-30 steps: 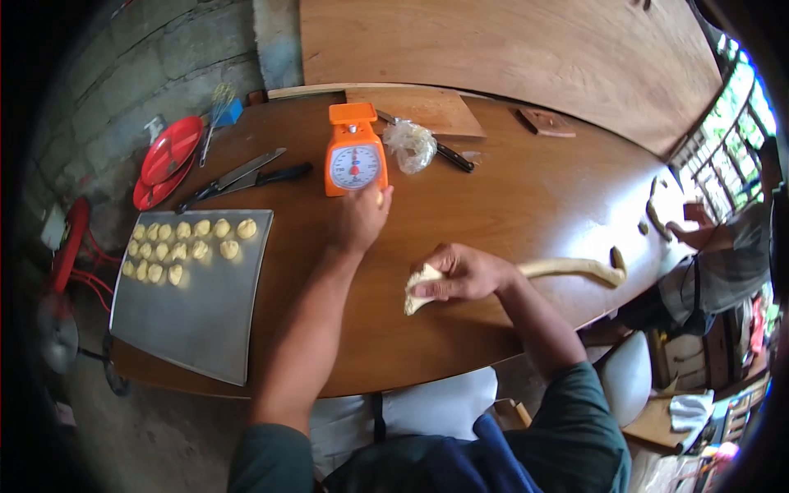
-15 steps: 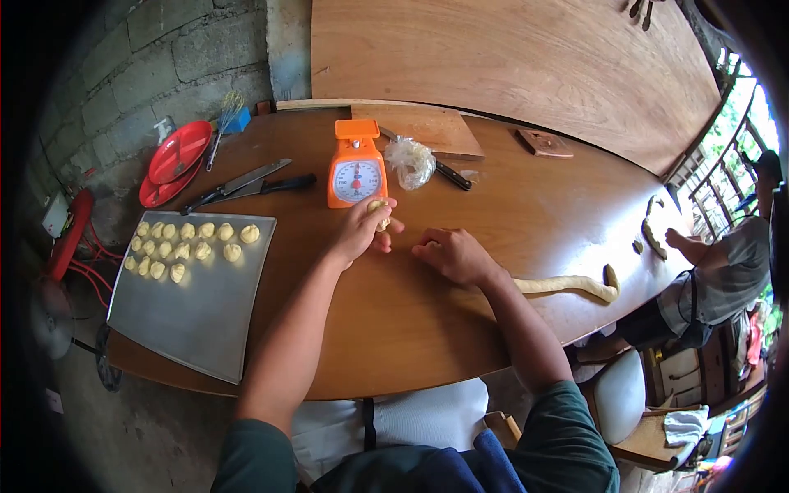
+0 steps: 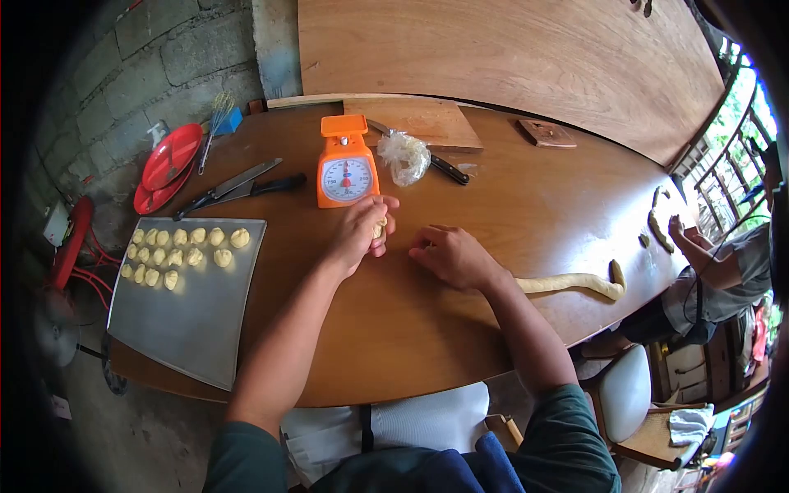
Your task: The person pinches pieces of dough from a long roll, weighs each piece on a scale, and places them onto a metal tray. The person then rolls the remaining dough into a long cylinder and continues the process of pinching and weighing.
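My left hand (image 3: 362, 234) is closed around a small lump of dough (image 3: 379, 228), just in front of the orange kitchen scale (image 3: 347, 177). Curled low over the table is my right hand (image 3: 450, 256), its fingertips turned under and what they grip hidden. A long dough rope (image 3: 571, 283) runs from behind my right wrist out to the right and bends up at its far end. Whether it reaches my right fingers cannot be seen. On the left, several dough pieces (image 3: 195, 256) lie in rows on a metal tray (image 3: 185, 329).
Knives (image 3: 238, 187) lie behind the tray, near red plates (image 3: 171, 158) and a whisk (image 3: 215, 123). A plastic bag (image 3: 403, 156) and another knife (image 3: 449, 169) are right of the scale, before a wooden board (image 3: 419, 122). At right, a person (image 3: 723, 263) works beside a second dough strip (image 3: 657, 222).
My left fingers have closed further over the dough lump, covering more of it. My right hand stays nearly in place. The view has shifted slightly, and the other person's arm has moved.
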{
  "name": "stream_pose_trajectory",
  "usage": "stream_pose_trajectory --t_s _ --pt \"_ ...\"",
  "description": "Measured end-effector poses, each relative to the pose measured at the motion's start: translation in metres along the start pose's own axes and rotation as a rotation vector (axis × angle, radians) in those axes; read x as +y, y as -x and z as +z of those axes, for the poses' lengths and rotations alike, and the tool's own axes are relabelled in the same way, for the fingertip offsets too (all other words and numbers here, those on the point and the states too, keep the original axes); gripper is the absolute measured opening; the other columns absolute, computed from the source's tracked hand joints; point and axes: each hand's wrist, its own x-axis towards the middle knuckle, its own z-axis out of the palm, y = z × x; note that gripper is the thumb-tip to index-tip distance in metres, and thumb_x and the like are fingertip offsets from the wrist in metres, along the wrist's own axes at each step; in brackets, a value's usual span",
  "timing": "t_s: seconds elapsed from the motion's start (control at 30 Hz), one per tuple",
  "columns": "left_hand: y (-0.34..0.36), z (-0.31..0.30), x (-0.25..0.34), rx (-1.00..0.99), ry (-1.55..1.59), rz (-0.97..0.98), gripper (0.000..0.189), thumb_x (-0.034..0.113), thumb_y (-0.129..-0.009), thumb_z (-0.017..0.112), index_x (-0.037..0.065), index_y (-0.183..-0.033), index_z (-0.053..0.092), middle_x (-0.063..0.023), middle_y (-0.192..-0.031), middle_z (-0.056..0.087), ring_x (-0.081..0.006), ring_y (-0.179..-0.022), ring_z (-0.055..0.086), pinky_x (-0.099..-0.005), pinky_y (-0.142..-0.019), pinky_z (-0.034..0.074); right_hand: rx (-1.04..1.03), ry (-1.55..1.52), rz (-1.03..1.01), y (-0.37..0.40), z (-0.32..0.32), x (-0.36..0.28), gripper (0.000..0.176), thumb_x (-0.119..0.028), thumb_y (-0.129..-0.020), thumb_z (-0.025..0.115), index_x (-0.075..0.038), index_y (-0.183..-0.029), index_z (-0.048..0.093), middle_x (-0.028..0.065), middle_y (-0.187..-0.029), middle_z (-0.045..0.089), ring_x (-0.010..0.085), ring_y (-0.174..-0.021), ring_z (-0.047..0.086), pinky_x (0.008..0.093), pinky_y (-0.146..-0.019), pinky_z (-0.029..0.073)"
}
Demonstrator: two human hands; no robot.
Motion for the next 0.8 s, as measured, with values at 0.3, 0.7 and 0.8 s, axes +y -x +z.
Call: stream_pose_trajectory --t_s 0.3,0.7,0.8 --pt "0.002 0.034 -0.003 -0.026 0.156 0.146 0.049 0.007 -0.102 0.051 0.009 -0.152 0.048 -0.011 -0.154 0.054 -0.0238 -0.149 0.049 -0.0441 -0.119 0.046 0.273 -0.061 -0.103 0.001 0.009 -0.025 0.035 -0.023 -0.095 0.08 -0.004 -0.122 0.067 0.0144 -0.099 0.074 0.0359 -0.092 0.074 0.0458 -0.08 0.06" --pt "0.004 0.046 -0.007 -0.101 -0.135 0.125 0.038 0.031 -0.113 0.063 0.004 -0.14 0.063 -0.0043 -0.119 0.073 -0.0138 -0.103 0.074 -0.0322 -0.089 0.065 0.357 0.044 -0.069 0.0 -0.002 -0.007 0.028 -0.024 -0.098 0.076 -0.007 -0.12 0.072 0.0124 -0.1 0.074 0.0335 -0.088 0.074 0.0449 -0.078 0.06" --pt "0.005 0.047 -0.006 -0.039 -0.152 0.172 0.036 0.031 -0.111 0.067 0.003 -0.134 0.067 -0.004 -0.112 0.076 -0.0126 -0.094 0.075 -0.03 -0.081 0.066 0.382 0.081 -0.127 0.001 -0.005 -0.009 0.026 -0.022 -0.098 0.076 -0.007 -0.119 0.072 0.0117 -0.1 0.073 0.0321 -0.085 0.073 0.0443 -0.077 0.06"
